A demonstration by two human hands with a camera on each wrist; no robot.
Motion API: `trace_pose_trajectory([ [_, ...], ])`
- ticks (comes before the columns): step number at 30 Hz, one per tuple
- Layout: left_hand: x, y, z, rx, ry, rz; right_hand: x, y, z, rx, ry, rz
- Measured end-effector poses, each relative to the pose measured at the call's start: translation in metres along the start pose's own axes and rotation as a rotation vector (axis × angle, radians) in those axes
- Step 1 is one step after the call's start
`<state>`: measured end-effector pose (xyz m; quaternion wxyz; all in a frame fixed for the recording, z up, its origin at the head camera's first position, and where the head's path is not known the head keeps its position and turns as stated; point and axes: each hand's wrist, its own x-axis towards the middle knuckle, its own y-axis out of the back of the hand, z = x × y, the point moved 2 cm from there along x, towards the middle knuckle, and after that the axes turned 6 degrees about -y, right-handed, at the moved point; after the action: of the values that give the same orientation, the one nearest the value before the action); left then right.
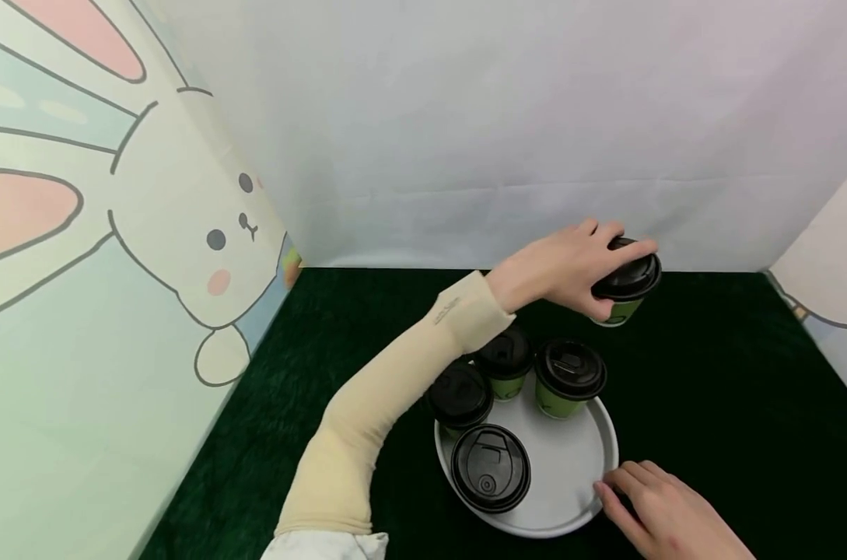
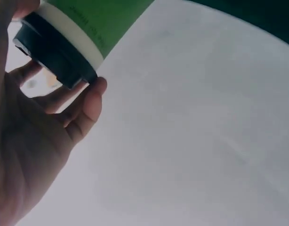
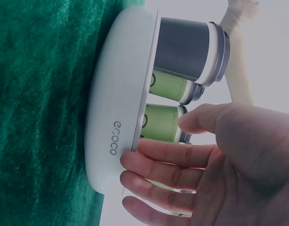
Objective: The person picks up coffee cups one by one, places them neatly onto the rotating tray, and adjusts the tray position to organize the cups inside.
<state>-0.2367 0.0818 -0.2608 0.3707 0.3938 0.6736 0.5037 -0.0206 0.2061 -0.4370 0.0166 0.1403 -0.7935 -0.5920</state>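
Note:
Beyond the tray, my left hand (image 1: 570, 263) grips a green paper coffee cup (image 1: 623, 313) around its black lid, with the fingers spread over the lid's rim. The left wrist view shows the held cup's lid (image 2: 52, 52) against the palm side, and a white band below it. My right hand (image 1: 664, 505) rests its fingertips at the right edge of a round white tray (image 1: 563, 467), the fingers fairly straight. In the right wrist view those fingers (image 3: 168, 172) lie against the tray's raised wall (image 3: 118, 94).
Several black-lidded cups stand on the tray: a front one (image 1: 491, 469), one at left (image 1: 460, 395), one behind (image 1: 505, 354) and one at right (image 1: 570, 369). Dark green cloth (image 1: 710, 389) covers the table. A pale wall (image 1: 507, 117) rises behind, and a rabbit-printed panel (image 1: 171, 225) at left.

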Motion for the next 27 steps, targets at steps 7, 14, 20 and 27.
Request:
trace_pose_trajectory([
  [7,-0.069,0.017,0.030,0.102,-0.142,0.168,0.007,0.010,0.015,0.092,-0.127,-0.086],
  [14,-0.110,0.020,0.065,0.067,-0.227,0.177,0.019,0.025,0.043,0.072,-0.177,0.015],
  [20,-0.125,0.019,0.088,0.132,-0.271,0.182,0.023,0.025,0.052,0.107,-0.120,0.098],
  [27,-0.136,0.007,0.110,0.100,-0.338,0.137,0.023,0.021,0.056,0.088,-0.121,0.070],
])
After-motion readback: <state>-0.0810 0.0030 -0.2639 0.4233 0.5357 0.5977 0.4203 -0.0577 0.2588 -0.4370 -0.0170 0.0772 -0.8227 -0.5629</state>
